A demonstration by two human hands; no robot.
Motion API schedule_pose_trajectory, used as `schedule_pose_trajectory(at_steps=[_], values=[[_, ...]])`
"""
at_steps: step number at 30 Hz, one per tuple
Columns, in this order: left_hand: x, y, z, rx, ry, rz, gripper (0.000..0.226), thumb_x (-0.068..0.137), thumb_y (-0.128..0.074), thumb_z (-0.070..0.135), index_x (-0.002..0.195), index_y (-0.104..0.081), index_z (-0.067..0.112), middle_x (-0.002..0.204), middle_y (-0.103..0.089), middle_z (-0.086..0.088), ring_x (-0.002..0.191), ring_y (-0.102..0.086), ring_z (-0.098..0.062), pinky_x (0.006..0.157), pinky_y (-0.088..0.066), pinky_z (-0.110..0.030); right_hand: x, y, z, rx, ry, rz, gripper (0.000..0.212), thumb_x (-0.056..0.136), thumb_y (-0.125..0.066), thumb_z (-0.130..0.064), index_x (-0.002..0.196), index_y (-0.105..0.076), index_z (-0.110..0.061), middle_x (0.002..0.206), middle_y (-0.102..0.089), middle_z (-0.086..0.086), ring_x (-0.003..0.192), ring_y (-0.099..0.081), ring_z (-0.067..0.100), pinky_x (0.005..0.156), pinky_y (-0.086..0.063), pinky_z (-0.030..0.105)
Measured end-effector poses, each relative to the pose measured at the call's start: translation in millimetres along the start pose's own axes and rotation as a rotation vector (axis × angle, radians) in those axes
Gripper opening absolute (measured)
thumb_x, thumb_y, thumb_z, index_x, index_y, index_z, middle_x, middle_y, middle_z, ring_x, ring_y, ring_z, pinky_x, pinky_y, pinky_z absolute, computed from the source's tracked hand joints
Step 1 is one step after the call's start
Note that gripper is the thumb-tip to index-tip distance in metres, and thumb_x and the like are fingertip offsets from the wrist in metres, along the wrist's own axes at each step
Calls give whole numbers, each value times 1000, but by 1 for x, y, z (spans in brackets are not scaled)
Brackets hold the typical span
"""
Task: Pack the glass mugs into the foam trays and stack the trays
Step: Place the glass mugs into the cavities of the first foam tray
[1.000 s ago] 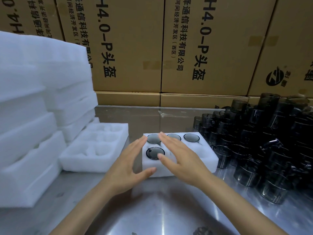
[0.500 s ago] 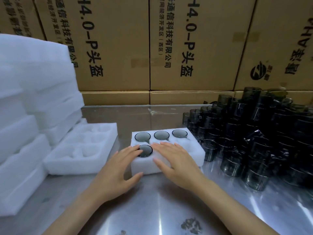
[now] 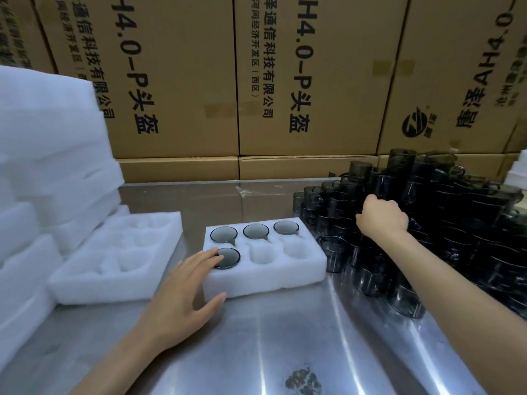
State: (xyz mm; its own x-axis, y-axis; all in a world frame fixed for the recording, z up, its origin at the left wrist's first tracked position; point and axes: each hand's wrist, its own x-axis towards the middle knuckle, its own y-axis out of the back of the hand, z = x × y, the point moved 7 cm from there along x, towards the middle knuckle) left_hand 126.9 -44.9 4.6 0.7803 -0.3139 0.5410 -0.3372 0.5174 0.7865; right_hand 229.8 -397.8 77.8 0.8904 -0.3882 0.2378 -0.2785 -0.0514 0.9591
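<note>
A white foam tray (image 3: 285,277) lies at the table's middle with six pockets. Dark glass mugs fill its three far pockets (image 3: 255,231) and the near left one (image 3: 228,258); the two other near pockets are bare. My left hand (image 3: 182,297) rests on the tray's near left corner, fingers straight, fingertips at the rim of the near left mug. My right hand (image 3: 380,216) reaches into the heap of dark glass mugs (image 3: 445,223) on the right, its fingers curled down among them; whether it grips one is hidden.
A second foam tray (image 3: 114,263) with unfilled pockets lies left of the first. A tall stack of white foam (image 3: 42,181) stands at the far left. Cardboard boxes (image 3: 308,81) wall off the back. The steel table (image 3: 271,337) shines in front.
My right hand has left the tray and moved right and away into the mug heap. My left hand stays at the tray's near left corner.
</note>
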Motion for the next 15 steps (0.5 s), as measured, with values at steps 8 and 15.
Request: schedule_pose_trajectory(at_steps=[8, 15], values=[[1, 1, 0, -6, -7, -4, 61, 82, -47, 57, 136, -46, 28, 146, -32, 23, 136, -25, 4, 112, -18, -16, 9, 25, 4, 97, -11, 113, 31, 94, -57, -35, 100, -67, -6, 86, -67, 14, 90, -61, 34, 62, -48, 34], [6, 6, 4, -73, 27, 20, 54, 84, -52, 53, 135, -42, 37, 145, -32, 27, 136, -21, 11, 111, -15, -12, -32, 72, -20, 623, 322, 242, 32, 84, -62, -51, 72, -57, -21, 73, -59, -8, 70, -53, 11, 55, -38, 25]])
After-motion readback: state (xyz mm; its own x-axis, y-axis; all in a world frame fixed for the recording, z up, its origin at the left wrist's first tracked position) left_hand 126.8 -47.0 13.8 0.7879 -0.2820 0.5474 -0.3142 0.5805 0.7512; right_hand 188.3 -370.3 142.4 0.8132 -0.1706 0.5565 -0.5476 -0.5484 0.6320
